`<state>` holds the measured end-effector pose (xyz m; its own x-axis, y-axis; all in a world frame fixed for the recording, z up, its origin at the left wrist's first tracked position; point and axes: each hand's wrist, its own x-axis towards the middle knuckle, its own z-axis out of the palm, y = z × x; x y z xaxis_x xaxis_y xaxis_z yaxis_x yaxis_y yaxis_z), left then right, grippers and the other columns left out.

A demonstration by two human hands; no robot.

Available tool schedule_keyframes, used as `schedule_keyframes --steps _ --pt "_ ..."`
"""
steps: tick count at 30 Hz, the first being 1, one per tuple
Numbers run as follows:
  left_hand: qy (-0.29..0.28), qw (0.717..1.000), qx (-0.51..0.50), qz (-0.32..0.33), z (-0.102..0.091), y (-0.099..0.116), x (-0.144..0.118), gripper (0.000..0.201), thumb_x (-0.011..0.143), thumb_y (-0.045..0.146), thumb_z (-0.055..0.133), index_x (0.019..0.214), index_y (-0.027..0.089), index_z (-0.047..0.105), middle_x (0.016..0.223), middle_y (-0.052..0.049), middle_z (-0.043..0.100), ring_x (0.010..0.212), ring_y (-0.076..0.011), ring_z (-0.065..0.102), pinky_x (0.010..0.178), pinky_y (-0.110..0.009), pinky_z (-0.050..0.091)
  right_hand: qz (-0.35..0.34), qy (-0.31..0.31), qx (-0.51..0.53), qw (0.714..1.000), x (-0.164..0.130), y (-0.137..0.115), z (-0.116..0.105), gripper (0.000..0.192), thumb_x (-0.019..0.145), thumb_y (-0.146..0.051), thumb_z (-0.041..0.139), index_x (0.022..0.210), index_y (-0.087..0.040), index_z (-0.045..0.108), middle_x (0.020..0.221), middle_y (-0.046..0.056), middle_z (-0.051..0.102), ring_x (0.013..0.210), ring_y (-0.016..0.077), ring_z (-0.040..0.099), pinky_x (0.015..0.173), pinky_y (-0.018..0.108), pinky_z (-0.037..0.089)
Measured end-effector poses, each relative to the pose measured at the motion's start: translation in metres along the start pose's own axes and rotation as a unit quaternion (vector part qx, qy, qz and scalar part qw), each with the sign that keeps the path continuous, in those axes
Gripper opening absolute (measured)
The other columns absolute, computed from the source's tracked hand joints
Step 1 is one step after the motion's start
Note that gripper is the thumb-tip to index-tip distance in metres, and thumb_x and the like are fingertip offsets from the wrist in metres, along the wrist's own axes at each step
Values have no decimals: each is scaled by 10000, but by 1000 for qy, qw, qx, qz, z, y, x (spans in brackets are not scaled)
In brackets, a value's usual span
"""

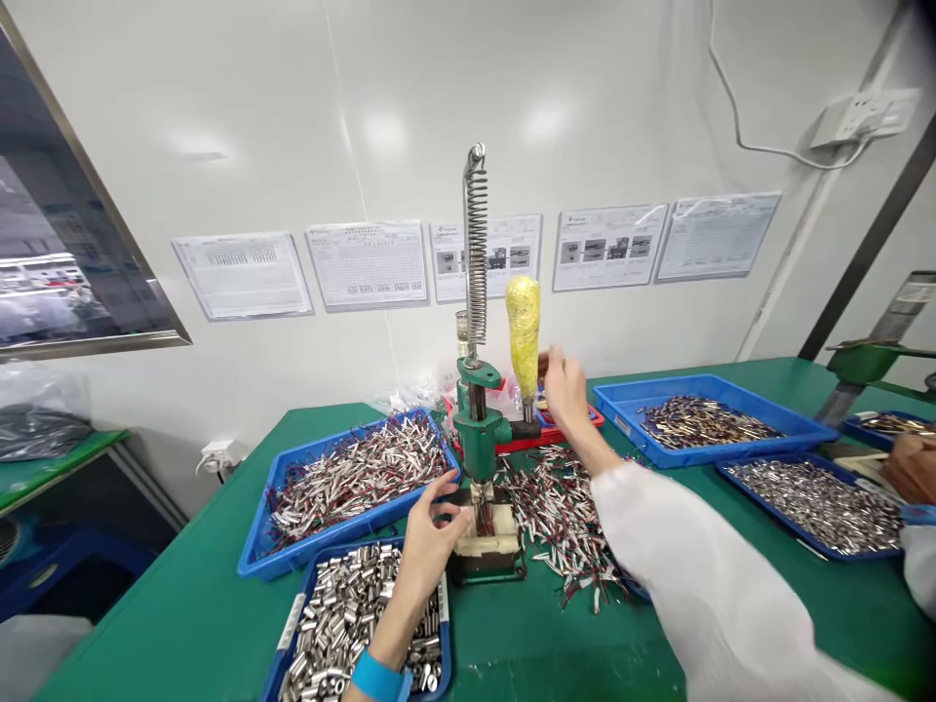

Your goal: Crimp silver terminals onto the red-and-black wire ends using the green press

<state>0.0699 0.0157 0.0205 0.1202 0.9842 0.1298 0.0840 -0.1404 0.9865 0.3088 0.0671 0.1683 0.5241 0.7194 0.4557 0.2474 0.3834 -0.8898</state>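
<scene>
Press [479,429], green and hand-operated, stands at the middle of the counter [197,604], and both your hands are on it. Your left hand [431,531] comes in from seven o'clock, its grip loosely open, fingertips [459,517] pinched toward the small part at the foot of the ram, on the pale block [493,531] of the base. Whether they actually clasp that part you cannot tell from here. Your right hand [565,390], in a white sleeve [694,575], reaches up at two o'clock of the press and sits just beside the yellow-wrapped lever handle [524,336], fingers half curled, not closed around it.

Outward from there: a loose heap of wired pieces [563,507] lies at four o'clock of the base. A blue tray of wired metal parts [351,478] sits at nine o'clock, and a blue tray of bare metal sleeves [343,614] under your left wrist at seven. Two more blue trays [702,419] lie far right, where another person's hand [914,468] rests.
</scene>
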Motion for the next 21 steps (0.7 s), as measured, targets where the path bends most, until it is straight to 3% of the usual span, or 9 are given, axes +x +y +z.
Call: schedule_keyframes --steps 3,7,10,13,15,17,19,21 --pt "-2 1000 17 11 -5 7 -8 538 740 357 770 1253 212 695 1109 -81 687 718 -131 618 661 -259 486 -2 -54 58 997 0 -35 4 790 950 -754 142 777 -187 665 651 76 684 688 211 690 654 351 557" --pt "-20 999 37 26 -1 12 -7 408 793 360 712 1167 200 748 1058 -77 722 761 -164 630 755 -310 517 -52 -158 213 963 -44 -66 -12 674 962 -691 222 806 -213 671 714 73 699 756 231 718 703 386 593" --pt "-16 998 46 50 8 10 3 326 799 390 711 1047 192 784 970 -65 725 763 -182 622 756 -320 517 -69 -162 191 966 -70 -61 -30 625 990 -666 278 1071 -220 708 971 93 755 939 257 731 843 436 602" --pt "6 997 55 59 17 10 14 237 750 389 751 845 178 800 808 -35 671 706 -171 571 675 -287 463 -83 -119 81 986 -97 -23 -58 496 1014 -588 392 1295 -271 651 1187 86 726 1074 255 699 932 441 584" --pt "5 998 48 50 20 12 21 214 708 389 786 722 175 783 725 -15 628 671 -156 528 645 -274 421 -68 -140 -73 985 -122 15 -82 373 993 -513 504 1201 -275 702 1049 83 755 911 240 717 811 392 606" --pt "-12 999 30 34 21 15 25 263 665 423 826 622 175 751 637 9 578 626 -140 481 614 -265 388 -70 -217 -239 944 -150 57 -105 263 969 -454 547 1060 -292 733 860 44 732 701 204 685 610 310 567" --pt "-35 999 9 15 20 19 22 338 629 482 858 582 170 736 580 21 551 599 -130 457 595 -260 373 -126 -294 -361 876 -174 95 -122 156 928 -362 587 914 -302 730 864 26 699 658 185 675 525 267 498" --pt "-54 998 -7 -5 19 23 13 398 644 548 855 665 157 782 597 8 592 602 -128 470 597 -258 384 -183 -320 -413 833 -190 123 -129 142 921 -276 569 873 -298 700 867 12 680 674 169 682 531 247 473"
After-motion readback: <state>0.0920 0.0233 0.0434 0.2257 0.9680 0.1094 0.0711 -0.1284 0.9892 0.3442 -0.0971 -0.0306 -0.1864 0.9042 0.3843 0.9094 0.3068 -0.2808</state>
